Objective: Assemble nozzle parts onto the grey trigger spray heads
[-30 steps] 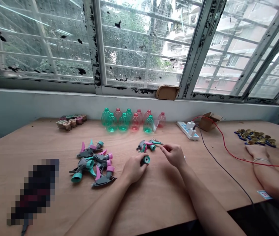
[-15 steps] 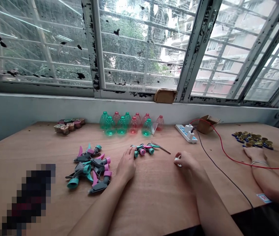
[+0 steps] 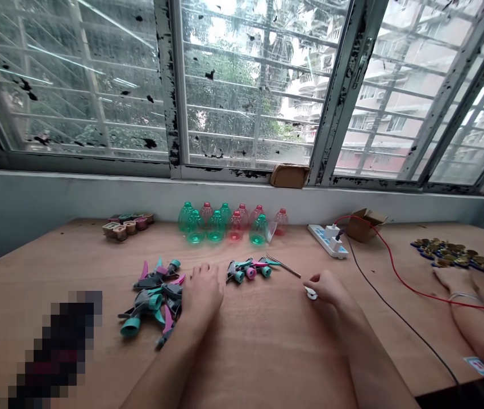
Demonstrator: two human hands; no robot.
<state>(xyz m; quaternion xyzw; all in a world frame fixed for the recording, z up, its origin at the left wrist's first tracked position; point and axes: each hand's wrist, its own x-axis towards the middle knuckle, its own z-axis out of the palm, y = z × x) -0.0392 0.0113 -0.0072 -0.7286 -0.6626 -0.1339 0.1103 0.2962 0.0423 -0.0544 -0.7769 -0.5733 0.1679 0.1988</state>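
My left hand is low over the table, fingers stretched forward and holding nothing I can see. It overlaps the right side of a pile of trigger spray heads in grey, teal and pink. Beyond it to the right, a small row of spray heads lies beside a thin metal rod. On the right, my right hand is closed, its fingertips on a small white piece with a rounded end. The exact kind of that piece is too small to make out.
Green and red clear bottles stand along the wall. A power strip with red and black cables lies back right. Another person's arm rests by gold-and-blue pieces. Small containers sit back left.
My left hand has moved left from the small row of spray heads to the larger pile. My right hand stays around the white piece, more of which shows now. The view has tilted slightly.
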